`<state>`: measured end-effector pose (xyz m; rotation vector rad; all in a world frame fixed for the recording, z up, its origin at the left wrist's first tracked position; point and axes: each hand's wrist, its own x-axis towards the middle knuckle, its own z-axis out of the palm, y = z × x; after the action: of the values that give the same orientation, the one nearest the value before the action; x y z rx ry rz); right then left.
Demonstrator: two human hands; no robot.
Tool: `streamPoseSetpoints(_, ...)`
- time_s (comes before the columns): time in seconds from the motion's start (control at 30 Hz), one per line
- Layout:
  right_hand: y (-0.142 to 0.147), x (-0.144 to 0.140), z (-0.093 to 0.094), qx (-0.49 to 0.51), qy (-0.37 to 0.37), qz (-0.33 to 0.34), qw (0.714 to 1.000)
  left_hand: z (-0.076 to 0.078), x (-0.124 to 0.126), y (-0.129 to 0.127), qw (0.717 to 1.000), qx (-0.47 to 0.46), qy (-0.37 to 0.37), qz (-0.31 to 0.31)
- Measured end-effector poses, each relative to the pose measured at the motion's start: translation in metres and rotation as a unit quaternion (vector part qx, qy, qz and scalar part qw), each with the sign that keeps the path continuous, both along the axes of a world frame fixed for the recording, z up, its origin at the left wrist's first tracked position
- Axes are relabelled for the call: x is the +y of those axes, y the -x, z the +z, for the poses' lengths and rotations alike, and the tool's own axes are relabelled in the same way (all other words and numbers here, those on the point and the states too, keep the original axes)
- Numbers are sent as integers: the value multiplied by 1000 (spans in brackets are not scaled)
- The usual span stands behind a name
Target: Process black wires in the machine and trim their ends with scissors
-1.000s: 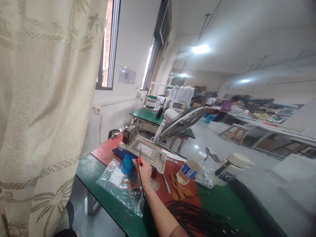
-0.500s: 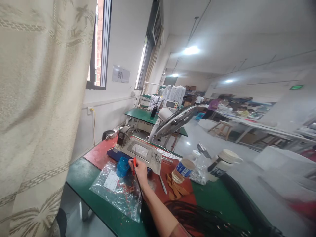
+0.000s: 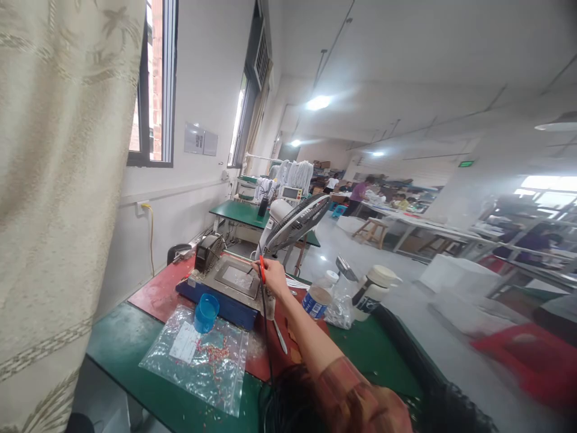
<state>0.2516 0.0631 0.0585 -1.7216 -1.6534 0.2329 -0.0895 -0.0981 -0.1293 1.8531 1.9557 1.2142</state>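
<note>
My right hand (image 3: 276,279) reaches out over the far right edge of a grey and blue benchtop machine (image 3: 225,282). It pinches a thin black wire (image 3: 264,325) that has a red sleeve (image 3: 262,269) at its tip. The wire runs back down to a dark bundle of wires (image 3: 288,403) at the bottom of the view. A blue cup (image 3: 206,313) stands in front of the machine. Beside it, a clear plastic bag (image 3: 198,361) with small red pieces lies flat. My left hand is out of sight.
The green table (image 3: 121,349) carries a red mat (image 3: 157,294), a water bottle (image 3: 317,299) and a white lidded jug (image 3: 375,288). A tilted fan (image 3: 295,222) stands behind the machine. A curtain (image 3: 54,180) fills the left side. People work at tables far back.
My right hand has moved with the wire from beside the blue cup, away from me, to the machine's far right edge. The view has swung to the right.
</note>
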Motion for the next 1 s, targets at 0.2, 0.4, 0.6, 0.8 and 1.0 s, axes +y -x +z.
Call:
streamPoseSetpoints(0.2,1,10,-5,-51,43,-18,998,6,58,-19,1000,21,-21,-8)
streamPoseSetpoints(0.4,2,14,-9,-77,80,-28,993,10,84,-27,998,31,-43,-18)
streamPoseSetpoints(0.6,3,17,-10,-88,96,-28,991,14,92,-29,997,32,-61,-33)
streamPoseSetpoints(0.8,3,19,-14,-88,97,-35,991,25,101,-34,996,31,-71,-51)
streamPoseSetpoints(1.0,2,19,-16,-90,90,-34,991,37,118,-44,995,30,-68,-60)
